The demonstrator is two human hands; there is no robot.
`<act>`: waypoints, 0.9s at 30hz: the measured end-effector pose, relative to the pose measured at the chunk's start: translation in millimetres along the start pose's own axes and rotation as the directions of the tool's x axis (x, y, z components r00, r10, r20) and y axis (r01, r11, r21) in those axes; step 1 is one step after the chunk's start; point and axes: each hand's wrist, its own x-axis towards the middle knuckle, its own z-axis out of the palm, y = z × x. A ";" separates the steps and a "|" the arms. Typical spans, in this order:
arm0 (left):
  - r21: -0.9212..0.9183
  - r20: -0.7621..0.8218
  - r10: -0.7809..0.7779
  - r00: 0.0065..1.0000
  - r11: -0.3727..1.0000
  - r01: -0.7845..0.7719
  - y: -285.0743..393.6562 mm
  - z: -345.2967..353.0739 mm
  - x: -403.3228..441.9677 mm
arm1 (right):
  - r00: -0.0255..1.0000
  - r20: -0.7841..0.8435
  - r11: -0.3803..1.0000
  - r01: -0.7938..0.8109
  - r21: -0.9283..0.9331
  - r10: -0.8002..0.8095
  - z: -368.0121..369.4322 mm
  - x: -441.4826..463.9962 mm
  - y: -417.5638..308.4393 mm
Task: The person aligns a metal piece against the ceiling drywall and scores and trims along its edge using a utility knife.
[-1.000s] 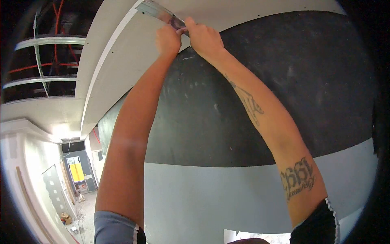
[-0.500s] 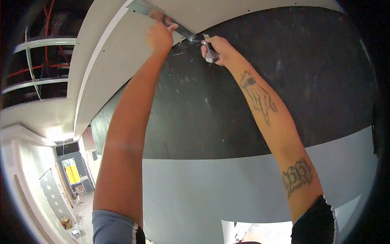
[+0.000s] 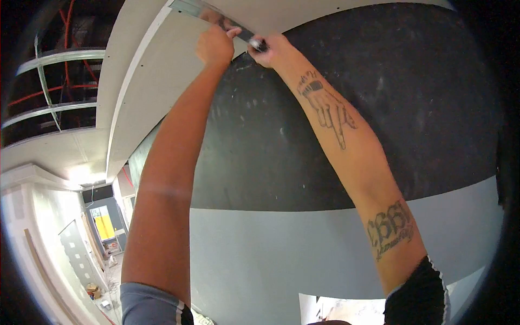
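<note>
Overhead, a shiny flat metal strip (image 3: pixel 187 7) lies along the pale ceiling panel (image 3: pixel 162 70), its lower end near the top of the dark curved wall panel (image 3: pixel 325 135). My left hand (image 3: pixel 215 46) is closed on the strip's middle, thumb against its edge. At the strip's lower end, my right hand (image 3: pixel 275 49) is wrapped round a small dark tool (image 3: pixel 259 44) with a pale, shiny tip. Blur hides the tool's exact shape and whether it touches the strip.
An opening with metal framing (image 3: pixel 59 57) and red lines is at the upper left. A white curved edge (image 3: pixel 127 86) borders the ceiling panel. Grey wall (image 3: pixel 260 254) continues below the dark panel. A corridor with a yellow panel (image 3: pixel 102 223) lies at the lower left.
My right hand moved from the strip down and right, showing the dark tool, then came back up and left to the strip's lower end. My left hand stays at the strip.
</note>
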 end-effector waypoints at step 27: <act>0.051 -0.023 0.067 0.997 0.997 -0.066 -6.3 6.9 1.8 | 0.997 0.076 0.989 -0.009 0.146 -0.002 11.0 8.8 10.4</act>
